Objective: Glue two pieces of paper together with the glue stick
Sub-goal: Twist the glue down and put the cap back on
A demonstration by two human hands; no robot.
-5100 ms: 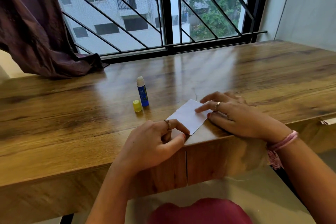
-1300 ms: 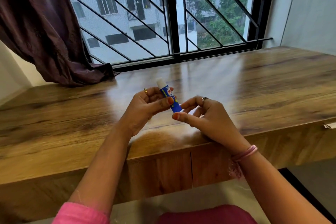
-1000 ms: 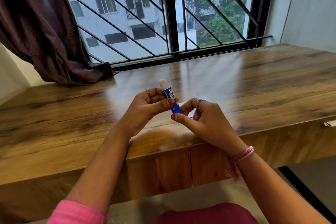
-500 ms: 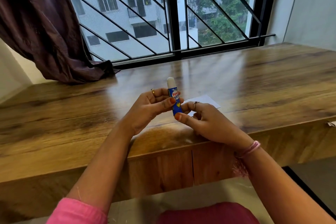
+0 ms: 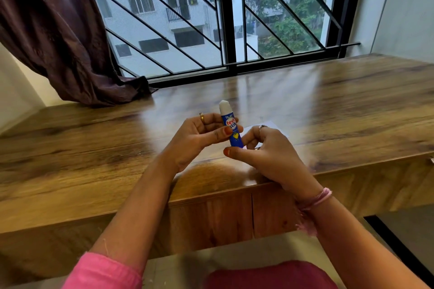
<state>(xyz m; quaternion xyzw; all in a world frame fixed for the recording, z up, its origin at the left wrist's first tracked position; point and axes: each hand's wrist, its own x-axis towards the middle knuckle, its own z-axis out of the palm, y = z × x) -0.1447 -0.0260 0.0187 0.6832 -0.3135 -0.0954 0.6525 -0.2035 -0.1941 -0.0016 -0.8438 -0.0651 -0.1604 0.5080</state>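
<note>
An uncapped blue glue stick (image 5: pixel 230 128) stands nearly upright above the table, its white glue end on top. My left hand (image 5: pixel 199 137) grips its barrel between thumb and fingers. My right hand (image 5: pixel 266 150) pinches its lower end with thumb and fingertips. White paper (image 5: pixel 276 127) lies flat on the wooden table (image 5: pixel 94 148) just behind my right hand, mostly hidden by it. The yellow cap is out of sight.
A dark curtain (image 5: pixel 61 37) hangs over the table's far left corner. A barred window (image 5: pixel 225 19) runs along the back edge and a wall (image 5: pixel 408 7) closes the right side. The table's front edge (image 5: pixel 211 195) has drawers below it.
About five seconds ago both hands pressed the paper flat and the glue stick stood on the table. Since then both hands hold the stick; in the last second it has tilted upright.
</note>
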